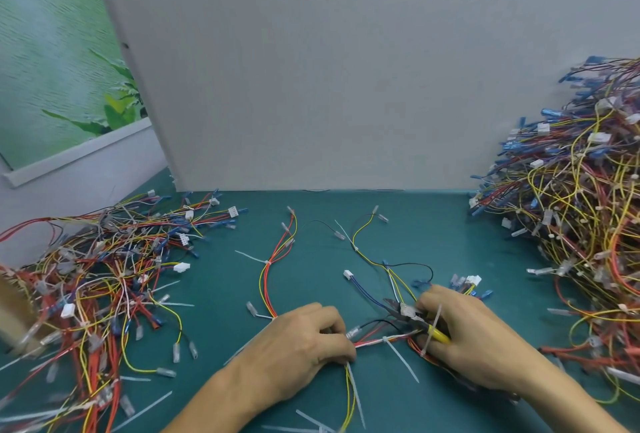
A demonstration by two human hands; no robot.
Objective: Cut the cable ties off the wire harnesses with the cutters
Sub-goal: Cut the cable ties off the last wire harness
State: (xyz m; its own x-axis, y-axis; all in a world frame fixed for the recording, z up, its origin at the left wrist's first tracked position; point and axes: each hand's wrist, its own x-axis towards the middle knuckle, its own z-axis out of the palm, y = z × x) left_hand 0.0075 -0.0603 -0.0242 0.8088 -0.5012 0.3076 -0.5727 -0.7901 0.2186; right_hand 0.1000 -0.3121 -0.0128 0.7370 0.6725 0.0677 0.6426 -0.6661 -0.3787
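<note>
One wire harness (377, 338) of red, yellow, white and black wires lies across the green mat between my hands. My left hand (304, 339) pinches its wires near a clear terminal. My right hand (464, 332) grips the yellow-handled cutters (412, 317), whose dark jaws point left just above the harness. A white cable tie (398, 353) wraps the bundle between my hands, its tail trailing toward me. Another tie (433, 328) crosses my right fingers.
A big tangled heap of harnesses (581, 218) rises at the right. A flatter heap (104, 276) spreads at the left beside a brown box edge (14, 315). A grey panel (346, 69) stands behind the mat (311, 287). Loose harness branches and tie pieces lie around.
</note>
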